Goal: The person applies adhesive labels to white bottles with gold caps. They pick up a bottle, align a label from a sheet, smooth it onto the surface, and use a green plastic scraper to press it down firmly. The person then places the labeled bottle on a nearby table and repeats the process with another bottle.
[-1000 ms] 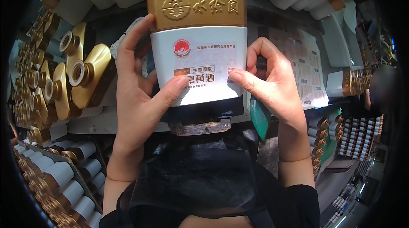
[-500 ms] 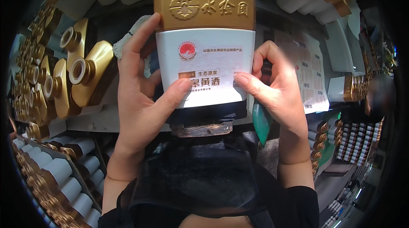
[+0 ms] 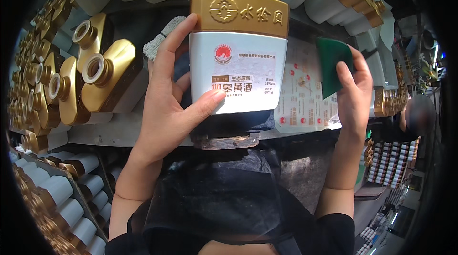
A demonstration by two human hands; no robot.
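Note:
A flat white ceramic-looking bottle point(image 3: 202, 59) with a gold shoulder and neck stands tilted in front of me, its front face toward me. A printed decal with a red round emblem lies on the white face. My left hand point(image 3: 167, 93) grips the bottle by its left side, thumb on the lower front and forefinger up at the gold part; the other fingers go behind it. To the right, apart from the bottle, my right hand point(image 3: 355, 93) pinches a thin green scraper point(image 3: 336, 62) between thumb and fingers. Under the bottle is a dark pad on a worn wooden block point(image 3: 226, 142).
A sheet of printed decals point(image 3: 305, 120) lies on the bench right of the bottle. A folded grey cloth point(image 3: 162, 38) sits behind my left hand. Gold-topped bottles point(image 3: 102, 74) crowd the left; more white ones point(image 3: 62, 188) fill racks lower left. Another person point(image 3: 420, 114) is at the far right.
My right hand has left the bottle and moved right, raising the green scraper, which hung point-down below the hand before. The bottle has shifted slightly right in my left hand.

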